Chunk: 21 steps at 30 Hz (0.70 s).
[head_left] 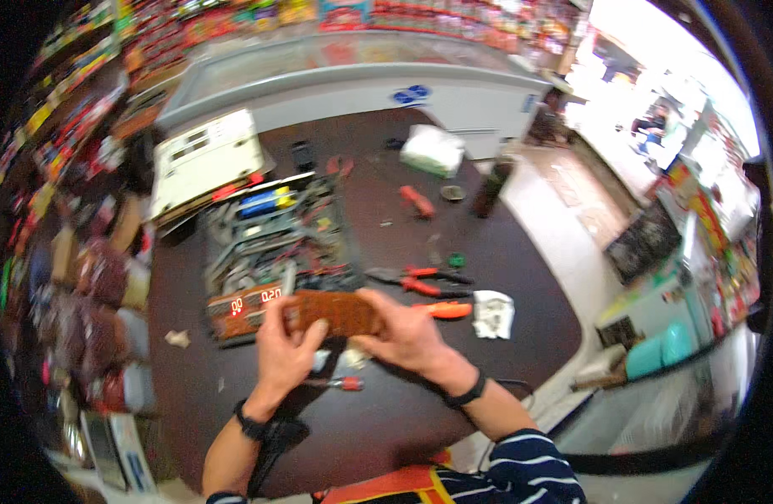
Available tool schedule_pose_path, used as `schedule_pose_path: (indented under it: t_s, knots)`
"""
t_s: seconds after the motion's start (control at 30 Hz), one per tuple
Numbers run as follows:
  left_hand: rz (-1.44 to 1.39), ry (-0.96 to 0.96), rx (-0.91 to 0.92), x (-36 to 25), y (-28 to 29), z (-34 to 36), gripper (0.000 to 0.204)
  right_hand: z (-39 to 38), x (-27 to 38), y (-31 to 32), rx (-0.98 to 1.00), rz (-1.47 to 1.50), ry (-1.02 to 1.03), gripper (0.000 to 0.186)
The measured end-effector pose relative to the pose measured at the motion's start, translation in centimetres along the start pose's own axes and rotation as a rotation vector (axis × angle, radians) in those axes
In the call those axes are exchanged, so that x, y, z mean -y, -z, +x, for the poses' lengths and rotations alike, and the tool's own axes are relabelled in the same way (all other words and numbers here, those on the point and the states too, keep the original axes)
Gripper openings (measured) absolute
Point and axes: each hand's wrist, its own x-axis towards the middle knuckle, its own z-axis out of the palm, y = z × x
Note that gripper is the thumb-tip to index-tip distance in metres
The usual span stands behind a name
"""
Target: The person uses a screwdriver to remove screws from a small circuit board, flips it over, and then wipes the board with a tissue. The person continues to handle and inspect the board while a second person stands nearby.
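Note:
My left hand (287,346) and my right hand (400,334) grip the two ends of a brown, flat circuit board (334,314) above the table. The left thumb lies along its lower edge. Left of my left hand is a brown panel (254,309) with lit red digits; whether it joins the held board I cannot tell. Below my hands lies a screwdriver (346,384) with a red handle. Beyond them sits an open tray of tools and parts (277,231). Pliers (420,280) with red and black handles and an orange-handled tool (443,311) lie near my right hand.
A cream device housing (208,160) stands at the far left of the dark table (386,428). Toward the far right are a white bundle (432,151), a dark bottle (494,186) and a red tool (416,202). A white crumpled cloth (493,314) lies right. Beyond is a chest freezer (344,92).

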Motion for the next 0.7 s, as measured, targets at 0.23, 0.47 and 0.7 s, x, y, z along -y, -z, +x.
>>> schedule_pose_path:
  t_s: [0.23,0.47,0.7]
  knots:
    - [-0.147,0.085,-0.008,-0.2,-1.1,0.3,0.054,-0.3,0.0,0.0,0.01,0.028,0.028,0.087]
    - [-0.093,0.11,-0.015,-0.1,-0.8,0.1,0.053,-0.3,0.1,0.1,0.071,0.018,-0.028,0.085]
    - [0.087,-0.057,-0.011,-1.1,0.9,0.7,0.032,0.0,0.4,0.6,0.044,0.01,-0.053,0.085]
